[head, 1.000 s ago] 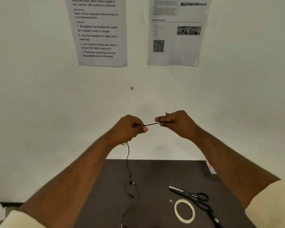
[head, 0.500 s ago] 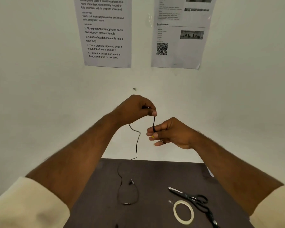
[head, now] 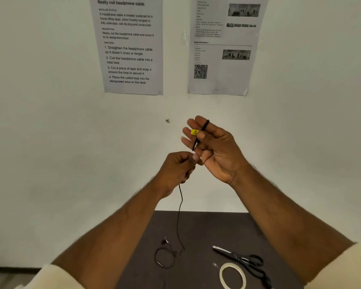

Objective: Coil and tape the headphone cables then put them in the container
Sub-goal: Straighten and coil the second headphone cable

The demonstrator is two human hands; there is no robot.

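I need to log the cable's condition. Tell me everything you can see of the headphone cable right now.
The headphone cable is thin, black and looks rubbery. Its plug end, bearing a small yellow tag, lies across the raised right hand's fingers. The left hand pinches it just below. From there it hangs down to the dark table, where the remainder lies in a loose loop with small earpieces.

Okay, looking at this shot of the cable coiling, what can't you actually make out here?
Head view only:
- Container: not in view.
- Tape roll and scissors: cut off by the bottom edge.
- Cable inside the left hand: hidden by curled fingers.
- Yellow tag print: too small.
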